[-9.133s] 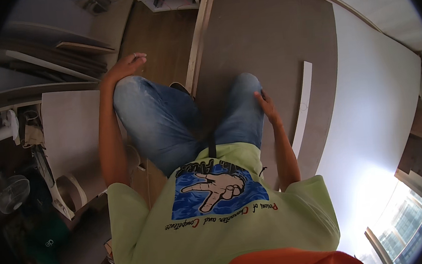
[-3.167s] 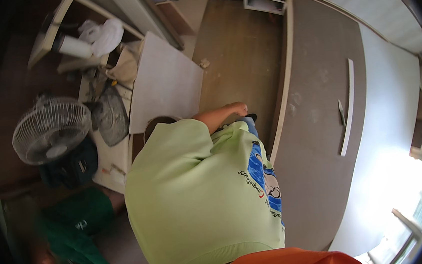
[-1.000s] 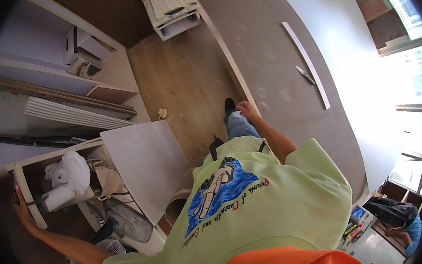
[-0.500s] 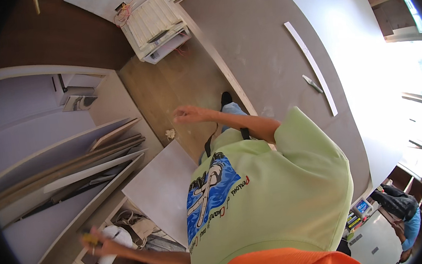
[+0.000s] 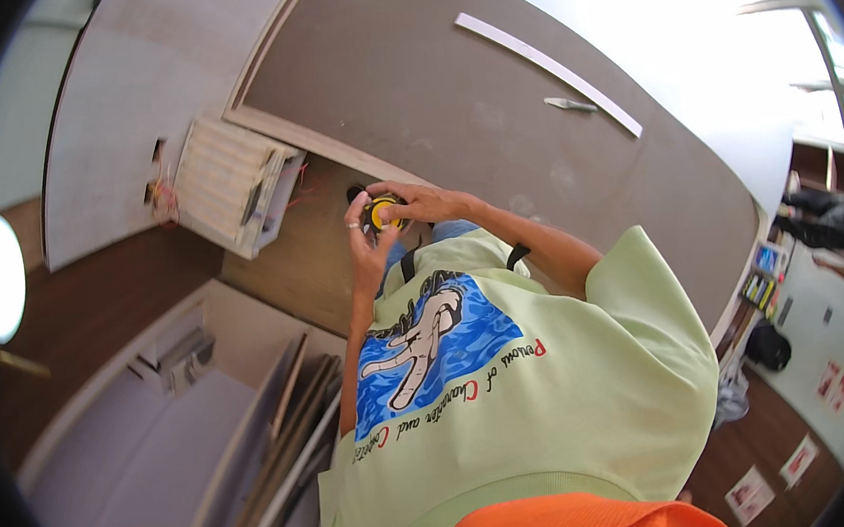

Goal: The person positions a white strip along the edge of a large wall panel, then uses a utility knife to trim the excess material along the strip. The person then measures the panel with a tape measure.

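Note:
A black and yellow tape measure [image 5: 384, 213] is held between both hands in front of my body, above the narrow strip of floor. My left hand [image 5: 364, 240], with a ring on one finger, closes round its near left side. From the right, my right hand [image 5: 429, 203] has its fingers over the top and side of it. No drawn-out blade can be made out. Beyond my hands lies a large grey-brown panel [image 5: 376, 77] with a pale wooden edge. A long white strip [image 5: 548, 70] and a grey-white cutter knife [image 5: 570, 104] rest on it.
A slatted pale cabinet [image 5: 224, 180] with loose wires stands to the far left. Several boards [image 5: 283, 456] lean inside an open carcass [image 5: 138, 459] at the lower left. At the right, another person [image 5: 830, 228] bends by a light-topped table [image 5: 799, 331].
My left hand has come from the lower left to the middle with the tape measure. My right hand, empty before, now grips it too. The view has turned.

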Available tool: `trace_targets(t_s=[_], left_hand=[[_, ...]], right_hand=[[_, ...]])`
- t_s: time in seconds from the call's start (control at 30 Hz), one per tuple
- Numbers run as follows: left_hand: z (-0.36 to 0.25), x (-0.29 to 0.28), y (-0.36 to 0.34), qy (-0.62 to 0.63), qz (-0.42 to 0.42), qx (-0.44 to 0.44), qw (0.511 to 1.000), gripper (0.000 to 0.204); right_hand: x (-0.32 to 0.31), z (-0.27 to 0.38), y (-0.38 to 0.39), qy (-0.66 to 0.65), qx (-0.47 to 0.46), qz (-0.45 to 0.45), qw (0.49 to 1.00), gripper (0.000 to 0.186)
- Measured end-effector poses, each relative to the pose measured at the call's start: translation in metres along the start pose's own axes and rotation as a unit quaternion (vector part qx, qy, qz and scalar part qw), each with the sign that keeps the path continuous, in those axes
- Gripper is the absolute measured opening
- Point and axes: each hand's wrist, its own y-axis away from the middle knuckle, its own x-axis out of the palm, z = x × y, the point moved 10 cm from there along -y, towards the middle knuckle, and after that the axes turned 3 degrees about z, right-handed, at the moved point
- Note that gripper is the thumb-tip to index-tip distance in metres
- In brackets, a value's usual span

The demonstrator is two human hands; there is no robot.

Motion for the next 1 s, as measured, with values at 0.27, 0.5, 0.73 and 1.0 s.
trace_targets(t_s=[0.27,0.5,0.73,1.0], left_hand=[[0.024,-0.004,-0.157,-0.178,0.252,-0.2,0.93,0.05],[-0.018,0.012,-0.234,-0.22,0.431,-0.243,0.841,0.038],[-0.002,0.026,-0.268,-0.223,0.492,-0.275,0.796,0.024],[-0.044,0.072,-0.474,-0.148,0.426,-0.17,0.876,0.031]], right_hand=[[-0.077,0.033,0.0,0.228,0.041,-0.425,0.875,0.047],[-0.086,0.06,-0.039,0.172,0.013,-0.595,0.785,0.039],[-0.084,0.047,-0.052,0.051,0.086,-0.635,0.766,0.052],[-0.047,-0.074,-0.058,-0.065,0.172,-0.53,0.828,0.035]])
